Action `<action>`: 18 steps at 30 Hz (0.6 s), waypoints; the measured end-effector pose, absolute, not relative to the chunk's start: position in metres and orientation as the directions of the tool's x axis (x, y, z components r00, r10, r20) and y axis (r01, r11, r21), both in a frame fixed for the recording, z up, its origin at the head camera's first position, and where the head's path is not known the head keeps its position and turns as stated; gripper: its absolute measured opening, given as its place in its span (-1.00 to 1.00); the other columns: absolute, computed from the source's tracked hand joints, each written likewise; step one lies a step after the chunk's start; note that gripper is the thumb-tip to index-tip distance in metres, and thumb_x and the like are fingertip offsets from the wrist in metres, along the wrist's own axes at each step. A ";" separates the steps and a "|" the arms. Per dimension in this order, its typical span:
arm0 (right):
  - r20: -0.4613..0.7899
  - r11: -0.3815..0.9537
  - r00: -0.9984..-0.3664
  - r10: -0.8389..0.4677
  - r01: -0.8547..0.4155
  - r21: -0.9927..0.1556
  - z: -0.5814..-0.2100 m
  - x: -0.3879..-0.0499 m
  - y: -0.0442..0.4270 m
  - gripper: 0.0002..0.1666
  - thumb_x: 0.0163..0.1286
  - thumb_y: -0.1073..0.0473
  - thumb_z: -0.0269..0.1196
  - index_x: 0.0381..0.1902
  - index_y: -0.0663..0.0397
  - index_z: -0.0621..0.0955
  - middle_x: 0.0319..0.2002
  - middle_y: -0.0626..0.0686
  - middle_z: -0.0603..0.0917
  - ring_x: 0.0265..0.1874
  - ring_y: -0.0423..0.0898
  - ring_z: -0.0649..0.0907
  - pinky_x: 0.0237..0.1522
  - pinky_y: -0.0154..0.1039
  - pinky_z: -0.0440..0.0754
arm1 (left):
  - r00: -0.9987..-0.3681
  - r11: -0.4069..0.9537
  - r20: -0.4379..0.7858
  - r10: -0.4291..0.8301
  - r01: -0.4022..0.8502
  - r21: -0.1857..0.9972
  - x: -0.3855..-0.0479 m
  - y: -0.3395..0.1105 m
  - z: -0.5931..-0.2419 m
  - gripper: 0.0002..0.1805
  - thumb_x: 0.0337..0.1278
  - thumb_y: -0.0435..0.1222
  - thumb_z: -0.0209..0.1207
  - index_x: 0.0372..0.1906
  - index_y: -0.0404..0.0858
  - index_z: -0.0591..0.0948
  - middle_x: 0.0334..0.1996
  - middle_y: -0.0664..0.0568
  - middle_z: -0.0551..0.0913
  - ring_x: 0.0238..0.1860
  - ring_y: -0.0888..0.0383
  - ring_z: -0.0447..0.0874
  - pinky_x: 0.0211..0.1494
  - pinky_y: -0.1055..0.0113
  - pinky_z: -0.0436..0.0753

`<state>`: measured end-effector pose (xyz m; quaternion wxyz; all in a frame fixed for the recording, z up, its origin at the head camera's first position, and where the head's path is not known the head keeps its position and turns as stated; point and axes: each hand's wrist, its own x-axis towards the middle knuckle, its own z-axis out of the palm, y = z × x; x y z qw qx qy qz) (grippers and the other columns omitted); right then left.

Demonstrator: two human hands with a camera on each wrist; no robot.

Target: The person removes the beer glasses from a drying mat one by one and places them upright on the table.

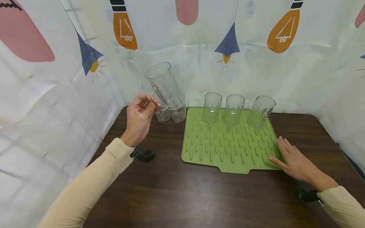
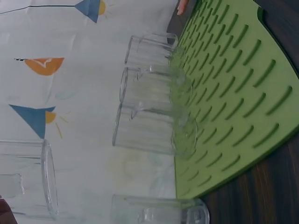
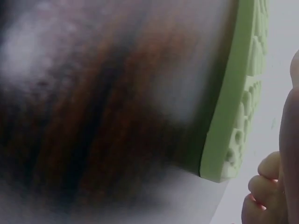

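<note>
The left hand pinches a tilted glass mug by its handle above two more mugs at the back-left corner of the dark wood-grain desk. The right hand, fingers straight, rests at the right edge of a green ridged mat. Three mugs stand along its back edge. Bulb-printed white sheeting hangs behind.

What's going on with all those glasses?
Someone's left hand is holding a clear glass mug up in the air by its handle, tilted. The right hand is at the right edge of a green mat. Three more mugs stand on the mat, and other glasses are to its left.
</note>
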<state>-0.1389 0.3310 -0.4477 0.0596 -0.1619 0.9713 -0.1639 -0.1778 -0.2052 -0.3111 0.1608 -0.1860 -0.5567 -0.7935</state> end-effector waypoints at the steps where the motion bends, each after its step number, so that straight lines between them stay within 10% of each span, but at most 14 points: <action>1: -0.065 0.895 -0.940 -0.335 -0.296 -0.333 -0.449 -0.139 0.330 0.14 0.58 -0.26 0.12 0.65 0.36 -0.15 0.63 0.50 -0.14 0.63 0.47 -0.09 0.52 0.57 -0.06 | -0.879 -0.318 0.474 -0.054 0.465 0.826 -0.178 -0.208 -0.310 -0.81 0.43 -0.52 0.13 -0.19 -0.15 0.60 -0.24 0.10 0.65 -0.17 0.20 0.71 0.01 0.44 0.76; 18: -0.129 0.912 -0.934 -0.334 -0.286 -0.294 -0.457 -0.133 0.326 0.15 0.58 -0.31 0.08 0.63 0.41 -0.12 0.62 0.53 -0.17 0.62 0.50 -0.09 0.48 0.57 0.02 | -0.834 -0.186 0.532 -0.147 0.551 0.813 -0.186 -0.258 -0.308 -0.86 0.37 -0.55 0.17 -0.24 -0.26 0.62 -0.30 0.00 0.68 -0.23 0.11 0.68 -0.06 0.40 0.75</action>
